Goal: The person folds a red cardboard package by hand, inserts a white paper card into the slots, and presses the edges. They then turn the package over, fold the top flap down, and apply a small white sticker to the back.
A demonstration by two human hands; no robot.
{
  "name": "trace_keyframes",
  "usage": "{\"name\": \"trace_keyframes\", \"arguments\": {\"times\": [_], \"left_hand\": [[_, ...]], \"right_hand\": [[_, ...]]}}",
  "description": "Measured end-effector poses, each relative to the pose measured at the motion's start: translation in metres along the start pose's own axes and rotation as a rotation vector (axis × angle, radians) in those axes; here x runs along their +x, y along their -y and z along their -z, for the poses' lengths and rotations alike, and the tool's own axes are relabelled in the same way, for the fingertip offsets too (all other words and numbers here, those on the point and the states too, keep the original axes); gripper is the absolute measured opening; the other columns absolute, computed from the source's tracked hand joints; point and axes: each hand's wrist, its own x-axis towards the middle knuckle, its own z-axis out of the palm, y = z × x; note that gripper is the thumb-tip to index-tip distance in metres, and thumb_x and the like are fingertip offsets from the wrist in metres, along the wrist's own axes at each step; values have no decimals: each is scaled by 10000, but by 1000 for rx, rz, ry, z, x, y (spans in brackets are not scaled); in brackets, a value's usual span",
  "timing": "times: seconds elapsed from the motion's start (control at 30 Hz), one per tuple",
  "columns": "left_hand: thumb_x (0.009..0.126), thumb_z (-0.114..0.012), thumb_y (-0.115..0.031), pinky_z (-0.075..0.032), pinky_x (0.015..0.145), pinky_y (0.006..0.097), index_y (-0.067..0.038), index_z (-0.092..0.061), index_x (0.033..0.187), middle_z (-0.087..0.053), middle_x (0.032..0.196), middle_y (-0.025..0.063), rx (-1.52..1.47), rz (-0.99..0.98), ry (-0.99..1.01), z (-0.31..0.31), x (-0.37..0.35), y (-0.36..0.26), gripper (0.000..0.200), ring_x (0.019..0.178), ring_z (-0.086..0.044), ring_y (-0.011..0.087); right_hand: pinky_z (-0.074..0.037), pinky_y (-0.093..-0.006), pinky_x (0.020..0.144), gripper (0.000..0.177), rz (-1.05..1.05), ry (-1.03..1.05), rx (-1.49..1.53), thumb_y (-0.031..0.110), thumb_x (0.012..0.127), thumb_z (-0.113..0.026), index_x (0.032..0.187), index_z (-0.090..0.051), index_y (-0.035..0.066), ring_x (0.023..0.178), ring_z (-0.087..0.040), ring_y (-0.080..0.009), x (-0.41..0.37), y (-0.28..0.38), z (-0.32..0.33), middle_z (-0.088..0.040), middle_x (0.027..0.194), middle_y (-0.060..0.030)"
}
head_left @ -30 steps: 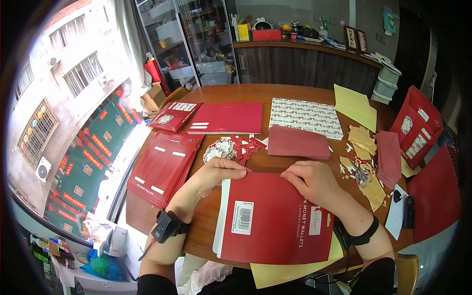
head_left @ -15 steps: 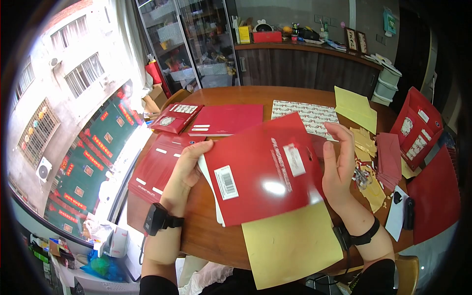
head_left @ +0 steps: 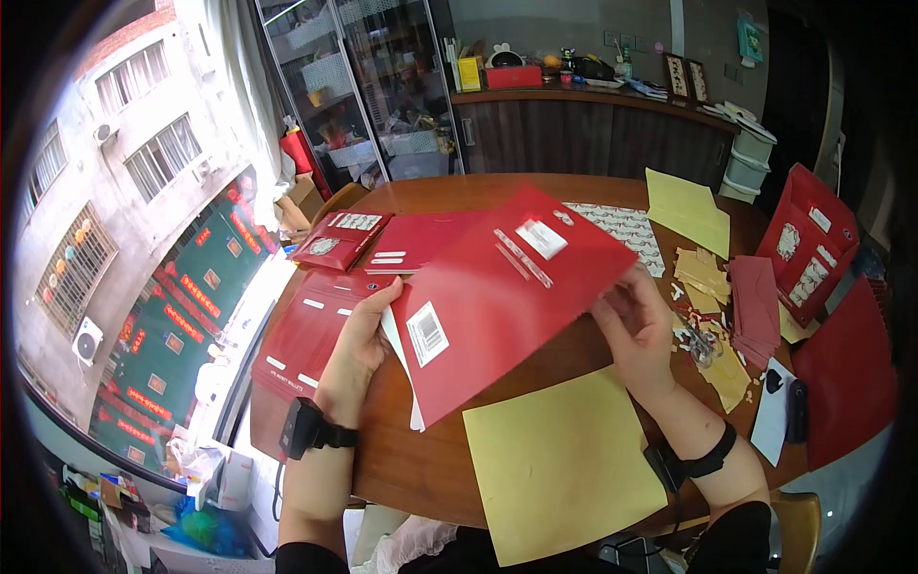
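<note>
A red printed cardboard sheet [head_left: 507, 287] with a white barcode label is held tilted above the table. My left hand [head_left: 368, 325] grips its left edge, thumb on top, together with a white sheet [head_left: 400, 349] that peeks out underneath. At the right corner, my right hand [head_left: 636, 330] has its fingers curled round the edge, partly hidden behind the cardboard. Below, a yellow paper sheet [head_left: 564, 469] lies at the table's front edge. Left of my left hand lies a flat red money-wallet sheet [head_left: 306, 330].
Across the wooden table [head_left: 421, 469] are a red packet [head_left: 342, 239], a patterned sheet [head_left: 626, 234], a second yellow sheet [head_left: 688, 212] and stacked red envelopes [head_left: 754, 311]. Scissors [head_left: 706, 346] lie among paper scraps at the right. A red box [head_left: 811, 244] stands at the right edge.
The red cardboard sheet has turned counterclockwise, its right end rising. My right hand, formerly raised with fingers apart beside it, has come down and closed on its right corner.
</note>
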Motion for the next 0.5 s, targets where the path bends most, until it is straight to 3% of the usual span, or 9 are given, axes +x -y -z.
{"name": "trace_keyframes", "arguments": {"times": [0.1,0.23,0.33,0.37,0.43,0.47,0.5], "left_hand": [[999,-661,-187,-647,821,355,-7,-619,1225,-731,1103,144,94,33,-11,-11,-8,5,292,932,-751,224],[1007,-654,-212,-641,816,360,-2,-645,1212,-738,1091,143,95,126,52,-20,-13,7,293,912,-752,219],[1032,-627,-301,-608,771,324,-3,-676,1213,-740,1100,118,489,59,34,-43,-36,-3,352,897,-735,175],[1032,-627,-301,-608,771,324,-3,-676,1213,-740,1100,118,488,59,34,-43,-38,-3,352,897,-735,175],[1045,-600,-318,-587,789,295,-14,-689,1201,-740,1106,102,589,20,189,-41,-43,-1,353,927,-723,172],[1047,-592,-334,-567,825,280,-12,-695,1192,-742,1098,86,503,24,341,-31,-36,6,368,962,-708,155],[1047,-592,-334,-567,825,280,-12,-695,1192,-742,1098,86,502,23,341,-29,-36,9,368,962,-708,155]], "right_hand": [[-521,-298,959,359,188,88,-232,-74,916,-672,1261,-602,-10,1119,-633,-146,2,8,2,-614,1164,-63],[-531,-276,899,331,193,79,-262,-53,909,-704,1224,-612,-15,1022,-658,-136,4,20,2,-643,1138,-56],[-535,-273,844,286,209,172,-133,-34,913,-718,1179,-616,-16,919,-659,-124,11,26,9,-671,1073,-47],[-530,-265,823,265,168,131,-89,-27,915,-722,1157,-614,-16,903,-652,-114,13,29,11,-677,1050,-44],[-525,-258,801,246,126,92,-45,-21,917,-726,1135,-612,-15,887,-646,-103,16,35,16,-683,1027,-41],[-520,-251,790,223,123,42,-61,-17,926,-720,1120,-611,-11,895,-640,-88,18,38,20,-679,1025,-34],[-516,-244,780,199,120,-9,-77,-14,934,-713,1105,-611,-7,902,-635,-73,20,44,22,-676,1023,-28]]}}
